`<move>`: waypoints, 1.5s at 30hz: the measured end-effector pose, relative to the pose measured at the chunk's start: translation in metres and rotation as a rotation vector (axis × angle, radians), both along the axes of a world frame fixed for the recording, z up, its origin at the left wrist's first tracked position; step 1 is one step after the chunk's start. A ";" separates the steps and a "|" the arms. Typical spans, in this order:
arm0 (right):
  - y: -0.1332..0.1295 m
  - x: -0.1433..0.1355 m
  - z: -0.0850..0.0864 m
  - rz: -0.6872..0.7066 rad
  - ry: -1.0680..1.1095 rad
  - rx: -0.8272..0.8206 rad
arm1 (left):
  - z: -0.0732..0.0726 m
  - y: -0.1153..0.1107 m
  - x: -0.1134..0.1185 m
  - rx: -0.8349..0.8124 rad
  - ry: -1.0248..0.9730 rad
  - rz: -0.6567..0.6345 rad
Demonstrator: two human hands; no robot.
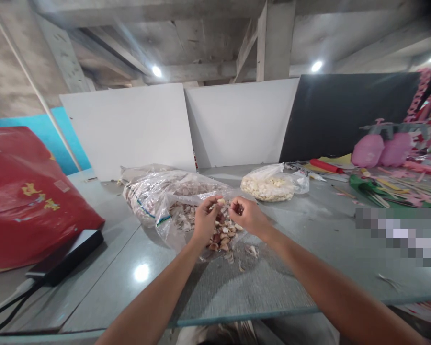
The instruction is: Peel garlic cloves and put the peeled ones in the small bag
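My left hand [205, 219] is closed in a pinch on a pale garlic clove [221, 202]. Close on its right, the fingers of my right hand [250, 215] are curled together, and whatever they may hold is too small to make out. Both hands hover over a heap of unpeeled garlic cloves [223, 238] at the mouth of a clear plastic bag [172, 235]. Papery garlic skins [182, 215] lie inside this bag. Behind my right hand, a tied clear bag of peeled cloves [267, 188] rests on the table.
Loose skins [252, 250] litter the grey table [290, 278]. At left stand a big red bag [32, 201] and a black box with cables [72, 254]. Pink spray bottles [368, 149] and a green sheet with sticks [369, 194] occupy the right. White boards [129, 129] line the back.
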State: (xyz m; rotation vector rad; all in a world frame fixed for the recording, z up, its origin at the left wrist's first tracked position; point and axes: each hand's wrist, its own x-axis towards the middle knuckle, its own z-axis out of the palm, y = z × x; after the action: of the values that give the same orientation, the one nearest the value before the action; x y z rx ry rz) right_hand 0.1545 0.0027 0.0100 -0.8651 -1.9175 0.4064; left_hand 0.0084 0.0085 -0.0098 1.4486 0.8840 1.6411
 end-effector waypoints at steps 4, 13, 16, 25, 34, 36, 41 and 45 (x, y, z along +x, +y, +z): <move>0.000 0.001 0.000 0.001 -0.007 0.011 | 0.000 0.001 -0.001 -0.015 -0.040 0.003; 0.004 0.001 -0.003 -0.037 -0.037 0.017 | 0.004 0.004 -0.003 -0.021 -0.089 0.039; 0.004 0.000 -0.004 0.002 -0.009 0.000 | 0.003 0.003 -0.002 -0.015 -0.082 0.032; 0.007 0.004 -0.003 -0.042 -0.003 -0.005 | 0.001 0.002 0.000 -0.010 0.011 0.041; 0.006 0.005 -0.003 -0.056 -0.021 -0.012 | 0.002 -0.001 -0.002 0.007 0.169 0.095; 0.008 0.005 -0.004 -0.051 -0.017 -0.019 | 0.002 -0.001 -0.003 0.015 0.173 0.110; 0.013 0.004 -0.009 -0.053 0.015 -0.047 | 0.002 0.000 -0.004 0.030 0.201 0.126; 0.015 0.003 -0.010 -0.054 0.019 -0.051 | 0.001 0.002 -0.005 0.018 0.190 0.122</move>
State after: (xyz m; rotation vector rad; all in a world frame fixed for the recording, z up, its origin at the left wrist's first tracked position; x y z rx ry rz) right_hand 0.1579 0.0177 -0.0002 -0.9407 -1.8692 0.4316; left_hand 0.0036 0.0102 -0.0089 1.6108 1.0850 1.6219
